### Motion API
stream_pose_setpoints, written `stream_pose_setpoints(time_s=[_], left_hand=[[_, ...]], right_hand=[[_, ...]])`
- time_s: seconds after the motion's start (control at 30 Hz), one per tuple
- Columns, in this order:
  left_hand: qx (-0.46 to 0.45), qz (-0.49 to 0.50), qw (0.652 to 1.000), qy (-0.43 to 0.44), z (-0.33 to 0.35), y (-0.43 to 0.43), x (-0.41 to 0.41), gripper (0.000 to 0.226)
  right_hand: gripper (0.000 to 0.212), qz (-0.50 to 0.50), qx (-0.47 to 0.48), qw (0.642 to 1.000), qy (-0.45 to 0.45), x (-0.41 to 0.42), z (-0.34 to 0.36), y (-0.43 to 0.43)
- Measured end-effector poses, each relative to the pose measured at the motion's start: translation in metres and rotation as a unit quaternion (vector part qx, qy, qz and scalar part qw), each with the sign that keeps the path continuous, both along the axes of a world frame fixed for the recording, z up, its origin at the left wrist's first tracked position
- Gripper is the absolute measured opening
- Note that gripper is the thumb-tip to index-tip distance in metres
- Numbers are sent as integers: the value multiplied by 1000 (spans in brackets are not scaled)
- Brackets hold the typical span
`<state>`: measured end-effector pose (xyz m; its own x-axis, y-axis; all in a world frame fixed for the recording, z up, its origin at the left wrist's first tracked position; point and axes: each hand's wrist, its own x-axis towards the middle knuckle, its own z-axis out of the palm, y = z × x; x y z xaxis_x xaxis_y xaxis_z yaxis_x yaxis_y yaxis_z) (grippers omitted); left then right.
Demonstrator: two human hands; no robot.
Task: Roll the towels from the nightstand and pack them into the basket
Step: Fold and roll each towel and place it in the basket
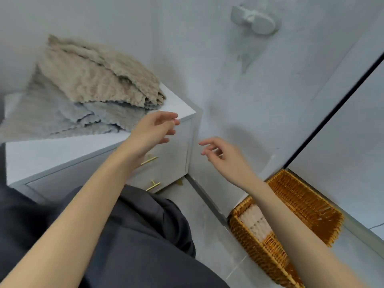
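A pile of flat towels lies on the white nightstand [52, 154] at the left: a beige towel [97, 77] on top, grey towels [62, 115] beneath. My left hand [153, 129] hovers at the nightstand's front right corner, fingers relaxed, holding nothing, just right of the pile. My right hand [222, 156] hangs in the air beside the nightstand, fingers loosely spread and empty. On the floor at lower right sits a wicker basket [307, 206]; one rolled pale towel [255, 223] lies at its near-left end. My right forearm crosses over the basket.
The nightstand has drawers with gold handles [149, 160]. A grey wall with a round hook [253, 20] stands behind. A white panel with a dark edge [332, 113] runs along the right. My dark-trousered knee [145, 225] is low in the middle, over grey floor tiles.
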<state>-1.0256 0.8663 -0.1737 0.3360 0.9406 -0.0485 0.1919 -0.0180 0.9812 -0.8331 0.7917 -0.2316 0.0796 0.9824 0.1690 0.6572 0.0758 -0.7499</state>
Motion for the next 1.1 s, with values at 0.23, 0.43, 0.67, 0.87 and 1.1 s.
stream_pose_setpoints(time_s=[0.23,0.43,0.67,0.87,1.1], left_hand=[[38,92,995,-11,41,26,-88,17],[54,176,983,-3,51,43,-157,19],[54,205,977,22,36,64,-193,17],[105,208,971,60,15,86,-192,26],[245,173,941,155,2,123,-173,35]], right_hand=[[25,33,70,997,28,-64,52,71],[24,62,110,992,24,-126,78,125],[25,99,144,983,-63,-181,84,168],[32,-7,280,945,-171,-186,77,202],[38,-74,241,960,-120,-167,63,234]])
